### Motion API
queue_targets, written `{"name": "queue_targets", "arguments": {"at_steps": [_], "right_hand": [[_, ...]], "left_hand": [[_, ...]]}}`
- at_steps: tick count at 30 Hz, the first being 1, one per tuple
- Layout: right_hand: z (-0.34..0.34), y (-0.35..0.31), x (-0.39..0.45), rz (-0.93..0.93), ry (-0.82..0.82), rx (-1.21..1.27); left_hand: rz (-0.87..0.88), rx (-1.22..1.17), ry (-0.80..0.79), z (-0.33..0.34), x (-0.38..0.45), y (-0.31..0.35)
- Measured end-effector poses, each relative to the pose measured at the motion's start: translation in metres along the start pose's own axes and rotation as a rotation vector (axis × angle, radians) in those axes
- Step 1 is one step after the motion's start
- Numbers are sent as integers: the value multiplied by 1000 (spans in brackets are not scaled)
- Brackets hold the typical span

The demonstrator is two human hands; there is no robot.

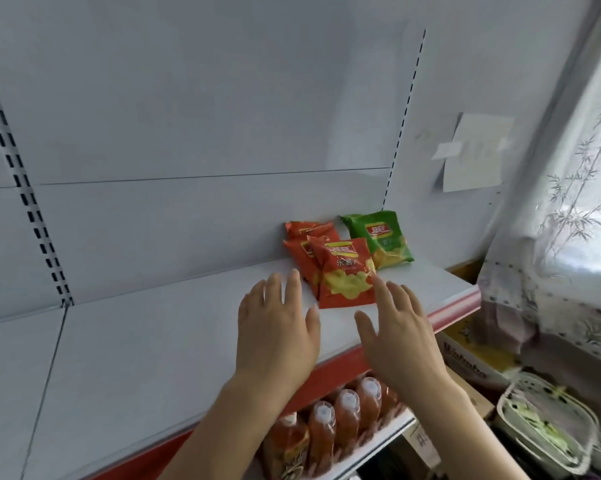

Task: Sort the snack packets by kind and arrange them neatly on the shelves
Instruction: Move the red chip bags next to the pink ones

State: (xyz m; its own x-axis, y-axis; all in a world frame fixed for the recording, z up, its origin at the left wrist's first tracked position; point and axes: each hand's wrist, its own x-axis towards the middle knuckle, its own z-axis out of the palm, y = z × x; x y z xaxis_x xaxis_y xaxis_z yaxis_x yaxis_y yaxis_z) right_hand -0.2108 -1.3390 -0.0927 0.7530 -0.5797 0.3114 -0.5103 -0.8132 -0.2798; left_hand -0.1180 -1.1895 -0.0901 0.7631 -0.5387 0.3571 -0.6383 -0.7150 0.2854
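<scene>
We saw the front red packet (346, 273) lying on the white shelf (174, 327), its lower edge nearer to us than any other packet. It overlapped two more red packets (304, 251) stacked behind it, toward the back panel. A green packet (382, 239) leaned just beside the front red packet, on the side toward the curtain, its top against the back panel.

Our left hand (278, 327) hovered palm down just short of the front red packet, on the side away from the curtain, fingers straight and spread, gripping nothing. Our right hand (401, 329) matched it on the curtain side, fingers straight, its fingertips (382, 285) right at the packet's lower corner; we could not tell whether they touched it.

The shelf had a red front strip (451, 308) and a white back panel (202, 133) with slotted uprights. Below the front red packet, on a lower shelf, stood a row of orange-brown bottles (337, 420) with white caps. A sheet of paper (476, 152) was stuck to the panel above the green packet, its writing too blurred to read. A bamboo-print curtain (576, 202) hung beyond the green packet, with a cardboard box (479, 362) and a patterned basket (545, 427) beneath it.

The front red packet carried a yellow-and-red logo and Chinese characters, of which we read only "乐".
</scene>
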Motion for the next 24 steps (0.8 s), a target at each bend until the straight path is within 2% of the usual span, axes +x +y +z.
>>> {"name": "queue_targets", "arguments": {"at_steps": [5, 9, 12, 14, 16, 18, 21, 24], "right_hand": [[18, 23, 59, -44, -65, 54], [33, 35, 88, -117, -111, 105], [36, 44, 95, -339, 95, 298], [37, 53, 101, -458, 266, 412], [36, 57, 105, -544, 325, 522], [35, 59, 108, -644, 311, 611], [39, 62, 115, -767, 200, 703], [38, 60, 118, -824, 59, 795]], "left_hand": [[70, -168, 32, 25, 47, 34], [-1, -199, 26, 39, 67, 41], [-83, -265, 15, 43, 74, 49], [-198, -356, 91, 42, 81, 54], [-323, -461, 159, 41, 89, 60], [-427, -604, 184, 40, 95, 63], [-509, -809, 247, 42, 93, 64], [-555, -818, 353, 42, 83, 60]]}}
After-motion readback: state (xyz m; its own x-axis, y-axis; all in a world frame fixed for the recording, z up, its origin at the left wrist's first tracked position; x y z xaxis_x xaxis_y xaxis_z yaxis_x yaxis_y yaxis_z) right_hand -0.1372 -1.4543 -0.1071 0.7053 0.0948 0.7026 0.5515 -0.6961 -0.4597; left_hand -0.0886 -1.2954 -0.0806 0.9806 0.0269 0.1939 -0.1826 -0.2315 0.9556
